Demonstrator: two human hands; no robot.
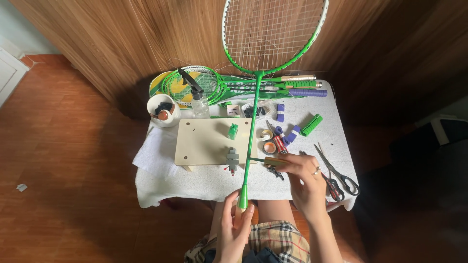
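Note:
A green badminton racket (253, 122) stands nearly upright over the small table, its strung head (273, 29) high against the wooden wall. My left hand (234, 229) grips its bare handle at the bottom, just below the green cone. My right hand (302, 180) holds a small brown-handled tool (268, 160) whose tip touches the racket shaft. The shaft passes beside a grey clamp (232, 159) on a pale wooden board (204, 142).
A white cloth (195, 182) covers the table. On it lie several more rackets (204, 87), a spray bottle (197, 100), a white bowl (163, 111), tape rolls (268, 141), purple grip rolls (287, 135), a green grip (311, 124) and scissors (336, 173).

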